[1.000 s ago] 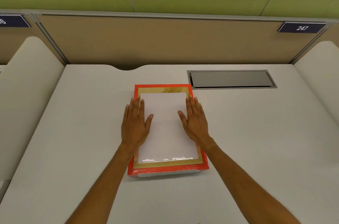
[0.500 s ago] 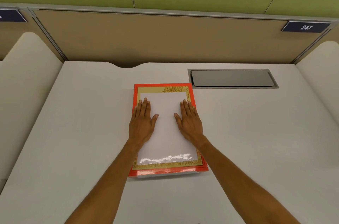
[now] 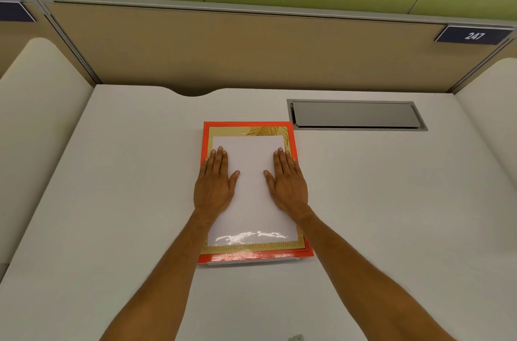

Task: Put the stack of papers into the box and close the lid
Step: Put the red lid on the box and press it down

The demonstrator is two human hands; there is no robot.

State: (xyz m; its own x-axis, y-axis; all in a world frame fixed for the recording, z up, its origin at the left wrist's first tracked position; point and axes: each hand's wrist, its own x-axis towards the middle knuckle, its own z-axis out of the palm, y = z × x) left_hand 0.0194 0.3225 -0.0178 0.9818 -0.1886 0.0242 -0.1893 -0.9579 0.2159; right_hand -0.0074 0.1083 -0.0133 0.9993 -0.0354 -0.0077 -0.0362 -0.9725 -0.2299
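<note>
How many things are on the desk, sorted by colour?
Orange: 1, the box with its gold-trimmed lid.
Grey: 1, the cable hatch set into the desk.
Hands: 2, the left hand and right hand, both flat on the lid's white panel.
Total: 4.

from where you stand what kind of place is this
Probably a numbered study carrel or office cubicle: a white desk walled by a tan partition, a plate reading 247, and a flush cable hatch set in the desktop.
</note>
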